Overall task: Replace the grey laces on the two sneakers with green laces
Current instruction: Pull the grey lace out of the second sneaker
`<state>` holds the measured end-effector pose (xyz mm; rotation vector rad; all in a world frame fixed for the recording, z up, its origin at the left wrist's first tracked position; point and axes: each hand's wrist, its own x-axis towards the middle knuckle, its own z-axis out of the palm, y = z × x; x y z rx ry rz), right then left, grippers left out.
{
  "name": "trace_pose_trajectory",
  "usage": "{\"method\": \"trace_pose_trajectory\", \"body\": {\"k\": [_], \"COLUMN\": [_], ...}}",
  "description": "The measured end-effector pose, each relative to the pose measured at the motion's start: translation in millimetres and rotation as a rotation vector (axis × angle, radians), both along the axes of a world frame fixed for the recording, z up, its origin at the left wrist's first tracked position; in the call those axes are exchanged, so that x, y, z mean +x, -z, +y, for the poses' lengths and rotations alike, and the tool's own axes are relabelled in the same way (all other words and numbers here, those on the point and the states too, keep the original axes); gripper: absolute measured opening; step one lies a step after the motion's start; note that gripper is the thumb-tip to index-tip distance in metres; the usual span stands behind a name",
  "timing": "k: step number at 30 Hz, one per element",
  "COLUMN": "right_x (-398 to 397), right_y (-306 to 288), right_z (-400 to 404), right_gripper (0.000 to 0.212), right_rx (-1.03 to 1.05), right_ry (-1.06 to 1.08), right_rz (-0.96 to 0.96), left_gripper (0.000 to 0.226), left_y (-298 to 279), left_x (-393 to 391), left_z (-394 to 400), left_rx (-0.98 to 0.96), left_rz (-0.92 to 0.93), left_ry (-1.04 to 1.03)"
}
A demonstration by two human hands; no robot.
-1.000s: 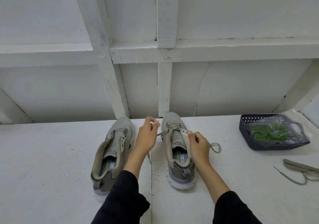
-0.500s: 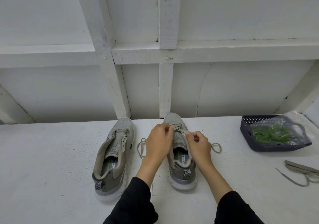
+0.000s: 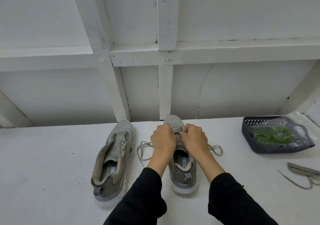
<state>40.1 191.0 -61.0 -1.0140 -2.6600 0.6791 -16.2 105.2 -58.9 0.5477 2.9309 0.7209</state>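
Both hands sit right on top of the right sneaker (image 3: 180, 157), so most of its lacing area and tongue is covered; only the toe cap and one or two lace rows near the toe poke out between the knuckles. The left hand (image 3: 162, 139) and right hand (image 3: 194, 138) have fingers curled in at the grey lace (image 3: 145, 151), looks like pinching it, but the fingertips are tucked under so I can't tell exactly how they grip.

That lace hangs loose off both sides of the shoe, a loop at 9 o'clock and another at 3 o'clock of it. The shoe's long axis runs toe at 12 o'clock toward the wall, heel at 6 o'clock toward the person.

The left sneaker (image 3: 112, 160) is just beside it at 9 o'clock, unlaced, toe tipped slightly toward 1 o'clock.

Over at 3 o'clock there's a dark basket (image 3: 249, 138) with green laces (image 3: 271, 135) inside a clear plastic bag (image 3: 294, 131). A removed grey lace (image 3: 304, 174) lies at 4 o'clock, cut off by the frame edge. Everything rests on the white table (image 3: 43, 172).
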Motion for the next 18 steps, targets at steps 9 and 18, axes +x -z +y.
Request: {"method": "trace_pose_trajectory", "body": {"k": [9, 18], "right_x": [7.9, 13.9], "right_y": [2.7, 3.0], "right_z": [17.3, 10.3], "right_gripper": [0.021, 0.024], "right_rx": [-0.073, -0.081], "right_ry": [0.089, 0.023], "right_rz": [0.034, 0.077], "left_gripper": [0.015, 0.009], "left_y": [17.8, 24.8], "left_x": [-15.3, -19.1], "left_z": [-33.8, -39.0], "left_rx": [0.278, 0.405], "left_rz": [-0.064, -0.127], "left_ry": [-0.067, -0.092]}}
